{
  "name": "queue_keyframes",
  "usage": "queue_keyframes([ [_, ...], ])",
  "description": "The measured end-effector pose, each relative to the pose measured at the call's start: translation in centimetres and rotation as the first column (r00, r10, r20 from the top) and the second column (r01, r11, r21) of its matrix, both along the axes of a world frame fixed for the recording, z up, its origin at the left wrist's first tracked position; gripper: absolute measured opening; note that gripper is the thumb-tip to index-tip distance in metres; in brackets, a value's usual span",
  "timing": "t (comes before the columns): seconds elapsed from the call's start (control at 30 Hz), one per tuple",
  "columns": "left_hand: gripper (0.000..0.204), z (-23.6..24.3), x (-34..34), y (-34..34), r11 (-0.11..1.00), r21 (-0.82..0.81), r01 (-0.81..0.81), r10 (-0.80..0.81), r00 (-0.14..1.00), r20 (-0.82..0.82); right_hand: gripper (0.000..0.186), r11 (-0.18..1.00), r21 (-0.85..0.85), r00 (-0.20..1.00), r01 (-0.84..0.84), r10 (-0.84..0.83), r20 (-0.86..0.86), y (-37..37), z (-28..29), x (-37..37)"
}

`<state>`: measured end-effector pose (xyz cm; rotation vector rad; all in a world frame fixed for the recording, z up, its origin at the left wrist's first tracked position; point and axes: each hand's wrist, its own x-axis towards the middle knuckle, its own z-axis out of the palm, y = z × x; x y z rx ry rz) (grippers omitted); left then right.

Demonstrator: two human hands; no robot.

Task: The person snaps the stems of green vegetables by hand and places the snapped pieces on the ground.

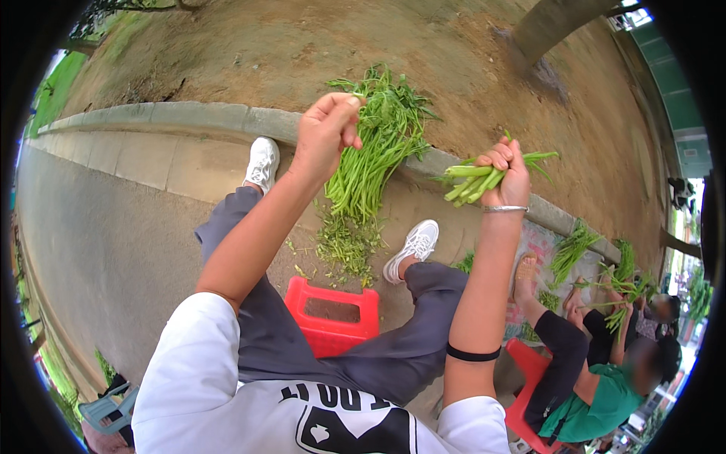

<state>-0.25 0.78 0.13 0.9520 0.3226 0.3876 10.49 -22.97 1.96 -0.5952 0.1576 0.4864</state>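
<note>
My right hand (505, 172) is closed around a small bunch of water spinach stalks (475, 181), their thick pale ends pointing left and thinner tips sticking out to the right. Thumb and fingers are pinched together on my left hand (327, 135); whatever is in the pinch is too small to make out. Behind and just right of that hand, a big heap of long leafy water spinach (372, 170) lies across the kerb. Loose picked leaves (344, 246) are scattered on the paving below the heap, between my white shoes.
A red plastic stool (333, 316) stands between my legs. The concrete kerb (227, 117) separates bare soil from paving. At right, a person in a green top (597, 405) sits on a red seat (522, 378), with more greens (572, 253) nearby. A tree trunk (556, 30) rises at the far right.
</note>
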Motion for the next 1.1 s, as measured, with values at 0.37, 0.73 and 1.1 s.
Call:
queue_keyframes([
  [0.37,0.014,1.4,-2.5,-3.3,0.909,0.265,0.321,-0.335,0.942,0.01,0.015,0.995,0.079,0.997,-0.052,0.056,-0.044,0.7,-0.3,0.7],
  [0.73,0.01,0.7,-3.6,-3.6,0.736,0.357,0.576,-0.611,0.791,-0.017,0.015,0.978,0.164,0.99,-0.131,0.138,-0.032,1.4,-0.1,0.8],
  [1.1,0.017,0.9,-3.8,-4.3,0.569,0.443,0.693,-0.676,0.701,-0.228,0.025,0.845,0.354,0.916,-0.4,0.38,0.126,2.5,1.1,0.1],
])
